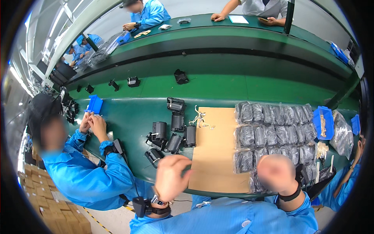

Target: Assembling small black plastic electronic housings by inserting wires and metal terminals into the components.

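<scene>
- Head view, left hand point(170, 177): we see it raised at the near edge of the worktop point(128, 121), fingers curled inward. We cannot tell whether this grip has anything in it.
- Head view, right hand point(277, 172): it is raised over the near right end of the bagged parts point(272, 134). It is blurred, so we cannot tell how far the grip is open or what it holds.
- Nearest thing: a black cylindrical part point(154, 156) lies just beyond and to the left of the left hand, its long axis slanting from near-left to far-right. The left hand is clearly the nearer one.
- More black parts point(173, 132) cluster farther back, some upright, some lying down.
- A cardboard sheet point(216, 152) lies between the two hands and reaches the near edge; most of it is bare, with small metal pieces point(200, 119) at its far-left corner.
- Limits: a neighbour's hands point(92, 124) work near a blue bin point(94, 104) to the left; another blue bin point(323, 123) bounds the bags on the right.
</scene>
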A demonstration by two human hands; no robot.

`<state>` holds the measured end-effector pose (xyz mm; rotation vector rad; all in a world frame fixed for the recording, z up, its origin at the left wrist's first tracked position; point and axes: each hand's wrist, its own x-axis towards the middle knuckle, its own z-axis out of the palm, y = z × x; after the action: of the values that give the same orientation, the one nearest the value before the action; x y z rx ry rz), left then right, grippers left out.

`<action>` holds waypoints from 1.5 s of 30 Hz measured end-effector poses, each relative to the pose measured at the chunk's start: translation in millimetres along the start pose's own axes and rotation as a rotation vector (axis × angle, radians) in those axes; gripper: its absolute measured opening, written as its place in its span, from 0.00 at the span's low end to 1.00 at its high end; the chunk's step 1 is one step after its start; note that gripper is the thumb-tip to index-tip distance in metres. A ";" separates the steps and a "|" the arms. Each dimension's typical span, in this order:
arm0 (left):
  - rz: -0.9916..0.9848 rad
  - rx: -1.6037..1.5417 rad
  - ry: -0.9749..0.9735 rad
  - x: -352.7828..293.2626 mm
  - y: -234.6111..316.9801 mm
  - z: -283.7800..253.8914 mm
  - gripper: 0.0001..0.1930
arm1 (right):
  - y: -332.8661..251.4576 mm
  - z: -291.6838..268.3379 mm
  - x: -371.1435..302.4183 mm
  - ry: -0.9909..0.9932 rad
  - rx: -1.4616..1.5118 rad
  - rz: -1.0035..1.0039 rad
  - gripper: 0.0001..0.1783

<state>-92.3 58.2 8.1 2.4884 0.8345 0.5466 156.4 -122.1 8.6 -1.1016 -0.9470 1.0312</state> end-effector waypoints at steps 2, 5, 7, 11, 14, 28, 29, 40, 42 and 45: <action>-0.063 0.253 -0.010 -13.3 -13.2 -5.7 0.15 | 1.6 -3.5 -1.7 -0.004 0.020 0.000 0.04; -0.089 0.293 -0.080 -23.2 -16.0 -0.8 0.14 | 5.8 -1.7 1.1 -0.014 0.072 0.031 0.05; -0.072 0.370 -0.018 -21.4 -15.5 0.9 0.13 | 5.4 4.1 4.2 -0.029 0.076 0.049 0.05; -0.028 0.577 0.111 -14.2 -38.0 4.6 0.10 | 4.7 8.9 8.0 -0.064 0.014 0.094 0.04; -0.184 0.611 0.046 -8.6 -33.5 2.4 0.08 | 8.1 7.6 10.0 -0.078 -0.053 0.079 0.04; -0.144 0.520 0.183 -14.8 -27.6 11.8 0.07 | 17.2 10.7 -2.4 -0.102 -0.042 0.067 0.04; -0.091 0.463 0.215 -11.2 -24.7 8.2 0.06 | 17.2 9.6 -1.5 -0.106 -0.024 0.082 0.04; -0.625 -1.793 0.006 27.5 25.2 59.3 0.15 | 5.1 13.4 7.2 0.090 0.119 -0.095 0.06; -0.657 -1.885 -0.013 30.9 30.3 77.6 0.14 | 2.6 12.4 9.3 0.121 0.124 -0.095 0.05; -0.757 -1.875 -0.011 32.8 48.8 88.5 0.13 | 1.6 10.6 10.8 0.180 0.095 -0.097 0.05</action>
<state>-1.8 18.5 -31.0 0.4253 0.6017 0.5533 148.8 -109.1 10.1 -1.0403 -0.7909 0.8734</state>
